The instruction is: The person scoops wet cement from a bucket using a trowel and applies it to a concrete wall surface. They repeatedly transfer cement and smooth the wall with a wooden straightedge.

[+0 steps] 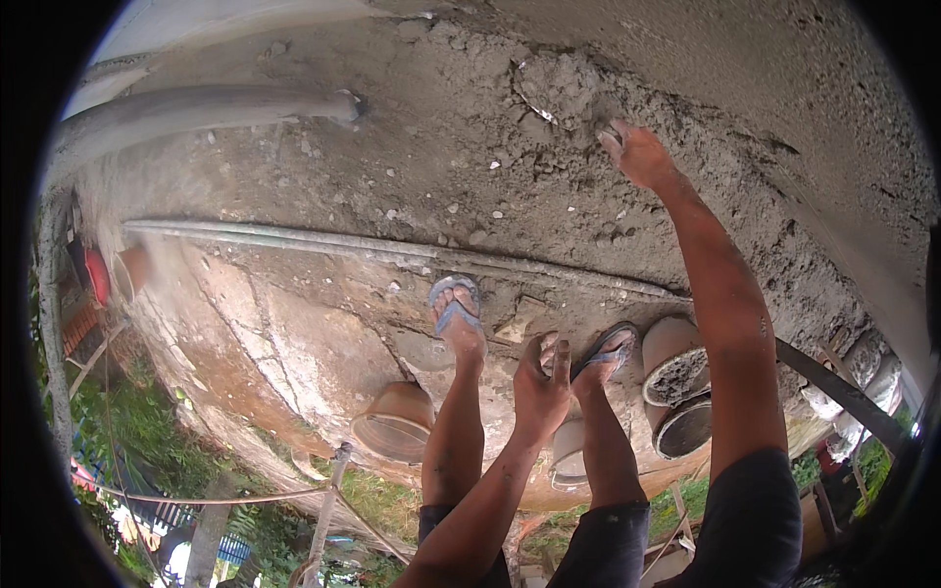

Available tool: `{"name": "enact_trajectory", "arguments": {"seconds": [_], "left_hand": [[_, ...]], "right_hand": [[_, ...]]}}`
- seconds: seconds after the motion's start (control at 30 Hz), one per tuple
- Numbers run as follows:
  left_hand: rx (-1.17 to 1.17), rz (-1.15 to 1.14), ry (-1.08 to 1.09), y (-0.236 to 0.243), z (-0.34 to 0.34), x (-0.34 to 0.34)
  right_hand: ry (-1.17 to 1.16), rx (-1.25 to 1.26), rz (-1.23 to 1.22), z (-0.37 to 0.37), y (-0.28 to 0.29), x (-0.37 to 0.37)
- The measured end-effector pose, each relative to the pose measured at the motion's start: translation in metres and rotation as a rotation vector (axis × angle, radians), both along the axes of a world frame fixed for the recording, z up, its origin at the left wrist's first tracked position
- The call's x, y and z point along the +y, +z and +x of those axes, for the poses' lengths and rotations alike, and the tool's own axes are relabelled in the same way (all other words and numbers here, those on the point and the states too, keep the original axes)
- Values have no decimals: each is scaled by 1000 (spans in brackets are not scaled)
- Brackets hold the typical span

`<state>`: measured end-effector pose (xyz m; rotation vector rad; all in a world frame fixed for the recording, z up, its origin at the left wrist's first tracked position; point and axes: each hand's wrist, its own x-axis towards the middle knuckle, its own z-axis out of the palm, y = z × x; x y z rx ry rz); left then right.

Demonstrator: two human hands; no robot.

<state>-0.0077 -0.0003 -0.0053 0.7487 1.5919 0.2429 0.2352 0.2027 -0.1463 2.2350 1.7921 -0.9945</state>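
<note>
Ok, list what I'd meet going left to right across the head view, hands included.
Red object → tan bucket → left sandal → left hand → right hand → dark bar.

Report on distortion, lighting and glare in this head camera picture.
Head view: black fisheye borders fill the corners, and the long rods look bowed; head view: the pale ground at left is brighter than the upper right; head view: washed-out patches show at lower left, near the greenery.
</note>
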Motion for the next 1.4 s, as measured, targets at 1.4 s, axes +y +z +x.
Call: {"name": "enact_trajectory", "arguments": {"seconds": [1.4], "left_hand": [[-43,-22,8,-1,4,-15]], "right_hand": [[-202,-370,-878,65,259,-360]]}}
